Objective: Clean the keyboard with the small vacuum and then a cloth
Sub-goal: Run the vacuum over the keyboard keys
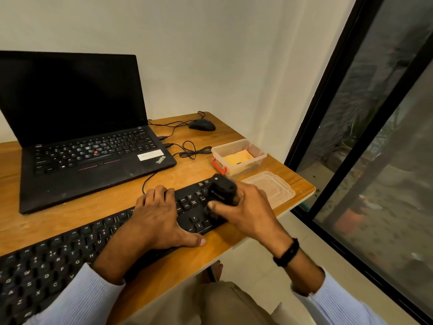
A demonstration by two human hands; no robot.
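A long black keyboard [70,249] lies slantwise across the front of the wooden desk [117,209]. My right hand [248,212] grips a small black vacuum [222,190] standing upright on the keyboard's right end, over the number keys. My left hand [157,219] rests flat across the keyboard just left of the arrow keys, fingers over its far edge and thumb on the desk at its near edge. A folded yellow cloth [237,157] lies inside a clear plastic box [255,150] behind the vacuum.
An open black laptop [77,127] stands at the back left. A black mouse [202,125] and tangled cables [192,150] lie behind the box. The box's clear lid [278,187] sits at the desk's right edge. A dark glass window [375,148] fills the right.
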